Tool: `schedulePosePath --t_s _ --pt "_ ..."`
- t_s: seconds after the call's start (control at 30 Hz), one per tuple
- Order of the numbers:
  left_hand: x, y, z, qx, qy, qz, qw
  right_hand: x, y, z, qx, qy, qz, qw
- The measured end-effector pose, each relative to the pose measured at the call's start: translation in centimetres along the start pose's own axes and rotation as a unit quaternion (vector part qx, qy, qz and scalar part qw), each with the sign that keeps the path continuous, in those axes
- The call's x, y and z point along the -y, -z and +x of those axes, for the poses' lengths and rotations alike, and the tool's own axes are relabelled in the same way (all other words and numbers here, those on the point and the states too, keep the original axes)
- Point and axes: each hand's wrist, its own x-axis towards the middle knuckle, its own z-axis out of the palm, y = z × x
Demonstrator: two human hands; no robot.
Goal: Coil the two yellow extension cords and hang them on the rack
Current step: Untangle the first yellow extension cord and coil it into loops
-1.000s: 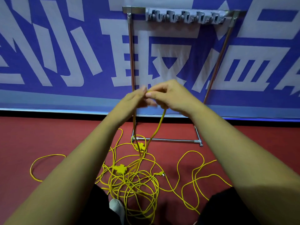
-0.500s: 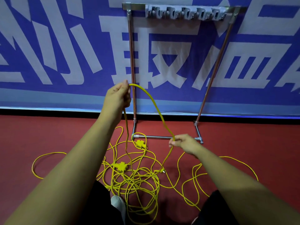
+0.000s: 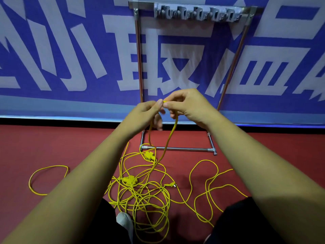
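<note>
- left hand (image 3: 144, 111): raised in front of the rack, thumb and forefinger pinching a yellow strand, other fingers loosely curled below
- right hand (image 3: 186, 104): meets the left at the fingertips, thumb and forefinger pinching the same strand just beside the left's grip, other fingers curled
- yellow extension cords (image 3: 140, 196): mostly a loose tangle on the floor, between the person's knees and the rack's base; two strands rise from it to the hands, one under each, as a narrow hanging loop; which of the two cords is held cannot be told; one separate loop lies on the floor far to the left, and wide bends spread to the right
- socket block (image 3: 130, 180): yellow, multi-way, lying on the tangle's upper left part
- second socket block (image 3: 149, 155): yellow, just in front of the rack's bottom bar, near its left foot
- plug (image 3: 171, 185): yellow with metal pins, on the floor at the tangle's right edge
- rack (image 3: 177, 148): metal tube frame, upright before the banner; two uprights, bottom bar on the floor, top bar carrying a grey row of hooks (image 3: 195, 14)
- floor (image 3: 52, 143): red
- banner (image 3: 70, 50): blue, with large white characters
- person: bare forearms, dark trousers (image 3: 105, 222), a pale toe (image 3: 124, 219) beside the tangle
</note>
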Motion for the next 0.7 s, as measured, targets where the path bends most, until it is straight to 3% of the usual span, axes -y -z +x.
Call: schedulePosePath --t_s 0.07,0.17,0.27,0.37,0.5,0.6,0.7 --pt "0.2 0.2 0.0 -0.004 -0.015 -0.025 1.000 -0.8 -0.2 -0.2 -0.010 0.007 -0.015 1.000" --pt "-0.4 0.4 -0.1 -0.055 -0.059 -0.099 0.992 -6.2 -1.0 -1.1 0.054 -0.017 -0.073 0.996" --pt "-1.3 1.3 -0.1 -0.114 -0.069 -0.187 0.973 -14.9 -1.9 -3.3 0.119 -0.091 -0.158 0.976" --pt "-0.5 2.0 -0.4 -0.130 -0.066 -0.183 0.972 -21.3 -2.4 -5.8 0.135 -0.172 -0.183 0.958" --pt "1.8 2.6 -0.8 -0.187 -0.048 -0.166 0.967 -22.9 -2.0 -6.0 0.036 -0.210 -0.096 0.972" --pt "4.0 3.7 -0.5 -0.237 0.007 -0.101 0.966 -18.1 -0.6 -3.6 -0.081 -0.142 -0.047 0.985" --pt "7.0 4.3 0.2 -0.245 0.099 -0.037 0.964 -9.5 0.9 -0.6 -0.185 -0.048 0.071 0.979"
